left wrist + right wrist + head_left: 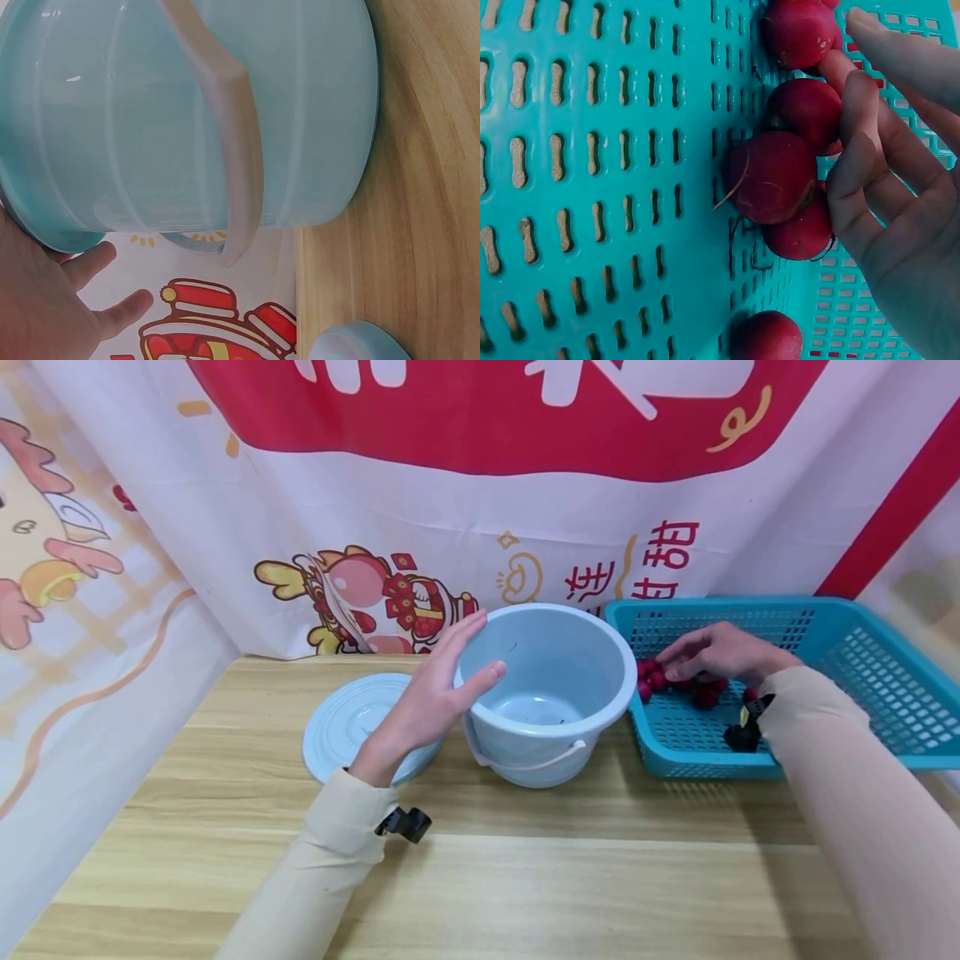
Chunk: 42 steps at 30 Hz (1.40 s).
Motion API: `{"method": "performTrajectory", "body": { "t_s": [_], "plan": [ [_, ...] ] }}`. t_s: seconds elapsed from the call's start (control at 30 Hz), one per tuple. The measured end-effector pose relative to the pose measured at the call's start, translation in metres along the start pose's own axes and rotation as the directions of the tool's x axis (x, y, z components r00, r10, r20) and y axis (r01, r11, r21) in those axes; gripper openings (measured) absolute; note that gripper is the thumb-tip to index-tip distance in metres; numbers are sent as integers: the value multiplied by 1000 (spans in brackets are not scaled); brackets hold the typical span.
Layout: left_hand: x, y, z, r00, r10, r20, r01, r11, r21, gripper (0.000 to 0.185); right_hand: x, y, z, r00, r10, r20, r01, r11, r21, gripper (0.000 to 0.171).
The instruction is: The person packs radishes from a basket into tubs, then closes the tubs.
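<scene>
A pale blue bucket (540, 752) with a handle (244, 150) stands upright on the table. My left hand (442, 689) is at its left rim, thumb and fingers extended; the left wrist view shows the fingers close by the rim. Small round red radishes (772, 178) lie in a teal plastic basket (708, 758) to the right. My right hand (723, 652) reaches into the basket, its bent fingers touching several radishes along the left side, with the thumb held apart from them. Part of the pile is hidden under that hand.
A pale blue round lid (337, 727) lies on the wooden table (525, 885) left of the bucket, partly behind my left forearm. A printed cloth (442, 510) hangs behind the table. The basket stands close beside the bucket's right side.
</scene>
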<state>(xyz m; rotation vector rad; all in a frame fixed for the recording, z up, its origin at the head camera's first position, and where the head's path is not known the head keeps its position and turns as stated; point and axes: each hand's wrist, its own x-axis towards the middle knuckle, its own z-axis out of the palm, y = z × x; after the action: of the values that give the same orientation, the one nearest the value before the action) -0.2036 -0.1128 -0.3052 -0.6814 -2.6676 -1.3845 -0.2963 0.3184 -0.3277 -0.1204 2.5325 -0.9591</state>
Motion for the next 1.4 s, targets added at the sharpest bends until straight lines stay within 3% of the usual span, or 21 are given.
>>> {"method": "performTrajectory", "body": {
  "t_s": [1.03,1.4],
  "plan": [
    [-1,0,0,1000,15,4,-15,1000,-8,78,5,-8,8,999,-40,-15,36,974,-225,46],
    [0,0,-1,1000,14,5,-14,1000,-10,78,-1,-16,1,989,-64,-136,41,985,-169,56]
  ]
}}
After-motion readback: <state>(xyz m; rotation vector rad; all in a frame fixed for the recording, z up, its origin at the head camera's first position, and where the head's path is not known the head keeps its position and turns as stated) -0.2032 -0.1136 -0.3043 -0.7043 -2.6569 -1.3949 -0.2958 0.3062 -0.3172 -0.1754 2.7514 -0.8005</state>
